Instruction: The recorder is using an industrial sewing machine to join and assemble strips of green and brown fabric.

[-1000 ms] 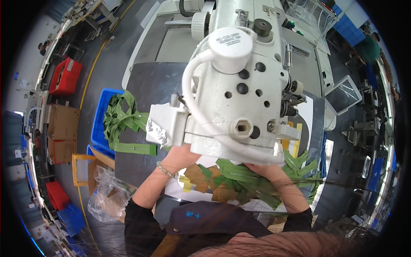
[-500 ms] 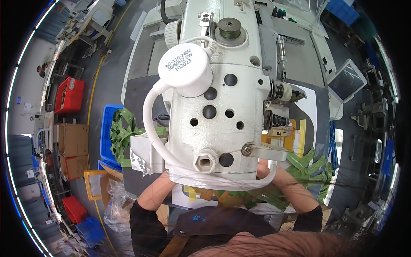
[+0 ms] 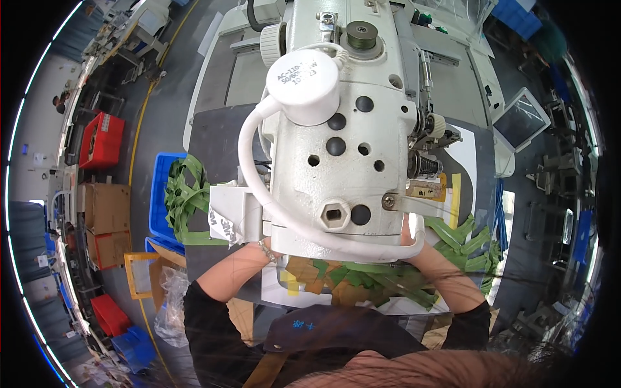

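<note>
A white industrial sewing machine [image 3: 301,194] fills the middle of my view. My left hand [image 3: 269,246], with a beaded bracelet at the wrist, reaches under the machine head; its fingers are hidden. My right hand [image 3: 407,236] also goes in beneath the head, behind a white hose [image 3: 310,239], fingers out of sight. What either holds I cannot tell. Below the head lie tan patches [image 3: 304,275] and green strips [image 3: 459,239] on a white board [image 3: 272,294]. A blue bin [image 3: 160,197] at the left holds more green strips [image 3: 184,194].
At left stand red bins [image 3: 100,139], cardboard boxes [image 3: 107,213], a yellow frame [image 3: 139,275] and a clear plastic bag [image 3: 171,307] beside a floor line. A tilted screen [image 3: 521,119] is at right. A person [image 3: 59,98] is at far left.
Since one second ago both hands have gone further out of sight under the machine head. In the last half second my left forearm has shifted slightly right and up, and the view has shifted.
</note>
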A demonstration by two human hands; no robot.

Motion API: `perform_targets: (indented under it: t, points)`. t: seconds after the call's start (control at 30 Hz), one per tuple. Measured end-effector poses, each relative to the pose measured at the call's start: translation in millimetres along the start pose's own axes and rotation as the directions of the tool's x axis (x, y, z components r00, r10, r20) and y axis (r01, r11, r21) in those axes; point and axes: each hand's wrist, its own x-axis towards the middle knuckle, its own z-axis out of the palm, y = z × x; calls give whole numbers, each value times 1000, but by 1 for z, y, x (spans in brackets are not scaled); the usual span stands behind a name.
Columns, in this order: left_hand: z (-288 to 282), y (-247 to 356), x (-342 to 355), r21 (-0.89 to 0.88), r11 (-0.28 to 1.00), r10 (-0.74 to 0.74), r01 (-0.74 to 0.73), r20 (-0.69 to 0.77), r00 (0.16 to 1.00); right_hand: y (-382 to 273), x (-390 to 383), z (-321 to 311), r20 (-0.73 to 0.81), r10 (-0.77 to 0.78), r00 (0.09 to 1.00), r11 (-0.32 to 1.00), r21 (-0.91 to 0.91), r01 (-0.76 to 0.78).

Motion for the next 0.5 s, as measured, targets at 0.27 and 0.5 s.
perform_targets:
  t: [0.27, 0.5]
  points:
    - [0, 7, 11, -207, 974, 99, -91, 31, 995, -3, 8, -4, 68, -18, 997, 999, -36, 21]
    - [-2, 16, 9, -364, 915, 202, -171, 49, 978, -5, 2, 0, 102, 57, 993, 995, 79, -65]
